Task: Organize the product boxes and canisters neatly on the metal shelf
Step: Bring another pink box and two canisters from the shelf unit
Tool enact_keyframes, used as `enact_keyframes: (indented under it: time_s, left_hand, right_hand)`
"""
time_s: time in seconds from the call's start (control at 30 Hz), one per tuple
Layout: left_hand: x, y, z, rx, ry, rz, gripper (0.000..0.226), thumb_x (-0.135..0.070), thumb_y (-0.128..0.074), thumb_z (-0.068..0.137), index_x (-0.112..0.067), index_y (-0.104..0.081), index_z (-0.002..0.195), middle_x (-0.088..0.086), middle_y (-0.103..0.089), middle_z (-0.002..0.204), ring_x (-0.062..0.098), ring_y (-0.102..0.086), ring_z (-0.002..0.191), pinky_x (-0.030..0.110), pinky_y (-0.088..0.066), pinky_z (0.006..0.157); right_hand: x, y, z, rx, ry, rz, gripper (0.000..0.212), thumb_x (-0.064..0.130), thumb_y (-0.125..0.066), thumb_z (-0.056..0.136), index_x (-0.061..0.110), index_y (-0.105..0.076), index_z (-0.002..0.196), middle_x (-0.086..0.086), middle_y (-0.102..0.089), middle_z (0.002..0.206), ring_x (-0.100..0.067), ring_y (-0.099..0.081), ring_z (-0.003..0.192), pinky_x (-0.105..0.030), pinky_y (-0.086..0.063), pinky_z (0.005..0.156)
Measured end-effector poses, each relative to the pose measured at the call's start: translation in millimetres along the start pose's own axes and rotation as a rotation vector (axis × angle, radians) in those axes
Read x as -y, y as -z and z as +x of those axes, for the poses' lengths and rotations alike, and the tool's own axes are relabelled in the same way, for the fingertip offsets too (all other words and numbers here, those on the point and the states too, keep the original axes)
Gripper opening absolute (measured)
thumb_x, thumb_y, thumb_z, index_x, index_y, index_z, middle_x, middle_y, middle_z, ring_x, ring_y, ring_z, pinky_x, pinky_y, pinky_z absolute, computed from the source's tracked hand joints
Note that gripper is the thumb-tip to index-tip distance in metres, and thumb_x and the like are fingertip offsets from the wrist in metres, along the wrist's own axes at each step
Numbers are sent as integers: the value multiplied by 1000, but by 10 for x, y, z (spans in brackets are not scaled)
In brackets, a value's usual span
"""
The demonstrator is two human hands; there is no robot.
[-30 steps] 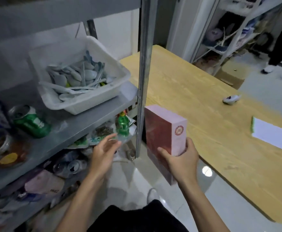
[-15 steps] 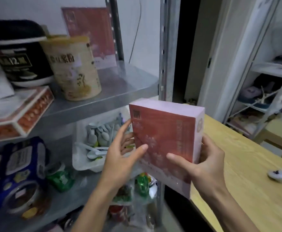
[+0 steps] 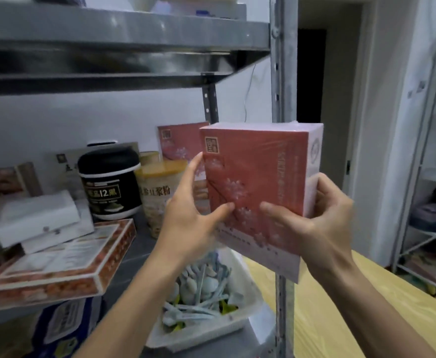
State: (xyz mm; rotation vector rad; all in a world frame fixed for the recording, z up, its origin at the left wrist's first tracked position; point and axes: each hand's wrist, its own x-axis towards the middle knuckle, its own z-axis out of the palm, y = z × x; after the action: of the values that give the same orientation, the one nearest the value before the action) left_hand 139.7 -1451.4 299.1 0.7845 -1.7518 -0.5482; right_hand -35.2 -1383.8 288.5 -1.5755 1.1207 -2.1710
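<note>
I hold a red box with pink blossom print (image 3: 258,182) upright in front of the metal shelf (image 3: 134,244), at the level of its middle board. My right hand (image 3: 312,223) grips its lower right edge, thumb on the front. My left hand (image 3: 191,218) holds its left edge, thumb on the front and fingers behind. On the shelf stand a black canister (image 3: 111,187), a beige canister (image 3: 160,195) and a matching red box (image 3: 178,143) at the back. A flat orange-bordered box (image 3: 56,267) lies at the left under white boxes (image 3: 38,220).
The shelf's front upright post (image 3: 283,86) stands just behind the held box. A white tub of pale spoons (image 3: 206,295) sits on the board below. A wooden table (image 3: 354,311) lies to the right, a white wire rack (image 3: 434,177) beyond it.
The red box has risen from waist height to the middle shelf level. My left hand came onto its left edge. The view tilted up from the lower boards.
</note>
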Motion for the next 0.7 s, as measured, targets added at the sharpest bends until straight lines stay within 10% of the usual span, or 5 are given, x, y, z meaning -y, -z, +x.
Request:
enact_keyframes:
  time_s: [0.17, 0.5, 0.7]
  left_hand:
    - [-155, 186, 417, -9, -82, 135, 102, -14, -84, 72, -37, -23, 151, -29, -57, 112, -13, -57, 105, 15, -49, 93]
    - [-137, 555, 1166, 31, -124, 489, 60, -36, -79, 77, -47, -50, 128, -4, -54, 113, 21, -53, 111, 45, -47, 99]
    - [-1, 663, 1432, 137, -59, 521, 49, -36, -74, 82, -37, -54, 127, -3, -51, 115, 19, -54, 108, 26, -46, 88]
  right_hand:
    - [17, -247, 267, -39, 64, -45, 40, 12, -91, 64, 13, -65, 94, 4, -71, 86, -7, -70, 75, -20, -56, 59]
    - [-283, -732, 628, -68, 8, -200, 45, 24, -90, 63, 18, -58, 95, 7, -67, 86, -11, -67, 74, -28, -59, 56]
    - [-505, -906, 787, -56, -64, -161, 68, 16, -91, 64, 21, -44, 113, 12, -61, 93, -8, -66, 80, -27, -60, 64]
